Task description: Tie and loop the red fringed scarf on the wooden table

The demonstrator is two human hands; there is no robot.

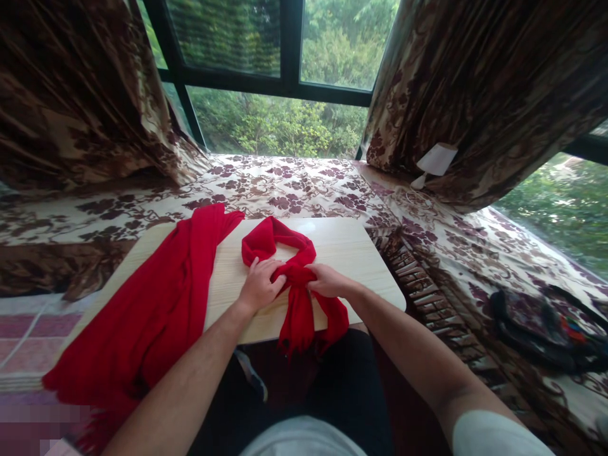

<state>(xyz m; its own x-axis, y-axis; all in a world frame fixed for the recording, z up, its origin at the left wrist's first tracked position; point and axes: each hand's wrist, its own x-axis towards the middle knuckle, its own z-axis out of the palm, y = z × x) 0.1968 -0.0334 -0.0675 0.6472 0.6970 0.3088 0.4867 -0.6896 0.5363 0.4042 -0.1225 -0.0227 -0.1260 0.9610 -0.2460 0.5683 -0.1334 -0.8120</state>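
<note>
A red scarf [301, 242] lies on the light wooden table [361, 253], bent into a loop with a knot or crossing at its near side. Its fringed ends hang over the table's front edge. My left hand [261, 284] grips the scarf at the left of the crossing, fingers bent over the cloth. On the right of the crossing, my right hand [327, 280] pinches the cloth between thumb and fingers. A second, larger red cloth with fringe [171, 291], like a shawl, spreads over the table's left side and hangs off it.
Behind the table runs a ledge [294, 183] covered in floral cloth, below a window. Patterned curtains [71, 95] hang on both sides. A small white lamp [437, 159] stands at the right. A black bag-like item [536, 335] lies on the right ledge.
</note>
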